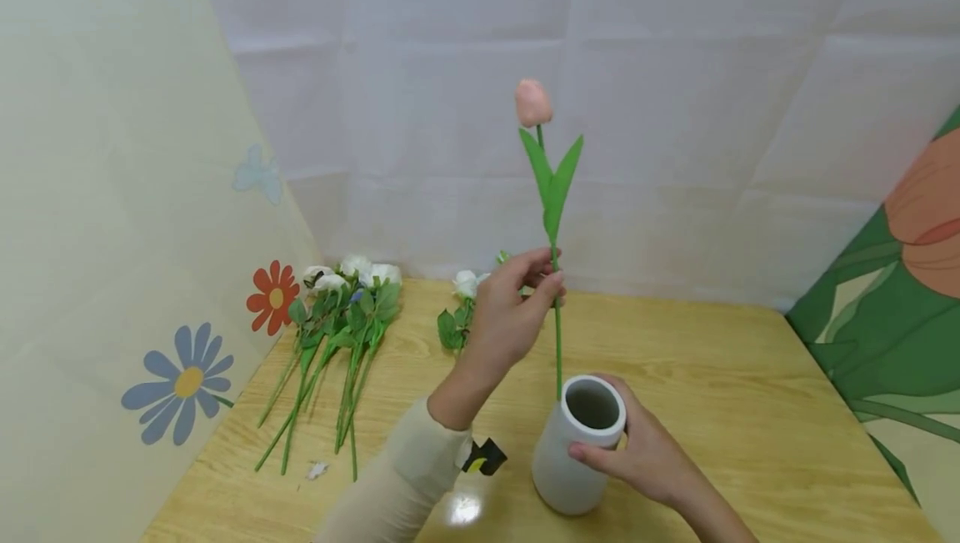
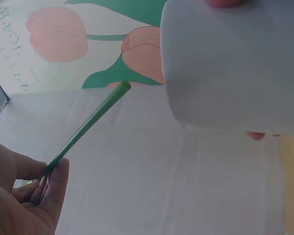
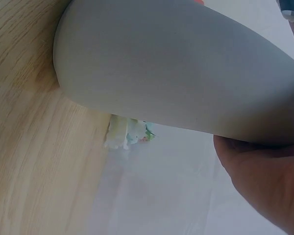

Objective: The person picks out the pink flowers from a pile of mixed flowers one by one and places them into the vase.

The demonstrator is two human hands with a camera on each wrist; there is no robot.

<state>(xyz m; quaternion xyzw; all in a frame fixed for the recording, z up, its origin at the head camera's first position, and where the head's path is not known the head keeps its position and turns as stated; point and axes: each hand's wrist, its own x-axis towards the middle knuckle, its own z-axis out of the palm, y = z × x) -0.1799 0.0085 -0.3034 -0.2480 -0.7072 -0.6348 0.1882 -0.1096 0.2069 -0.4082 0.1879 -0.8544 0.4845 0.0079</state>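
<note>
Your left hand (image 1: 510, 309) pinches the tulip (image 1: 555, 197); your right hand (image 1: 651, 451) grips the vase (image 1: 558, 464).
The tulip stands nearly upright in the air, its stem's (image 2: 104, 107) lower end outside the vase, near the rim (image 1: 592, 437). The vase is on the table (image 1: 720, 384), and white flowers (image 1: 345, 334) lie to your left.

Soft, dim light leaves a glare spot (image 1: 464, 510) on the table (image 1: 735, 376); wrist views look hazy.

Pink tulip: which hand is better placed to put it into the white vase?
Probably the left hand: it pinches the pink tulip by its stem, while the right hand grips the white vase.
</note>
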